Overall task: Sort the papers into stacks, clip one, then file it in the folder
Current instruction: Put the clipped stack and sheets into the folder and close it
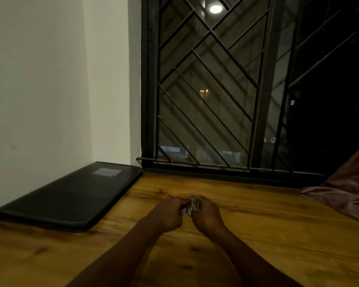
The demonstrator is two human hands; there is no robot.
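Dimly, left hand (167,213) and right hand (206,216) curled round a small shiny object (192,205), too blurred to identify

**Both hands on something small**

My left hand (167,214) and right hand (206,216) meet over the wooden table (257,235), fingers curled round a small shiny thing (192,205), too blurred to name. The black folder (71,195) lies closed to my left.

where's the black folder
Head view: the black folder lies closed on the left of the table, against the wall, left of the left hand.
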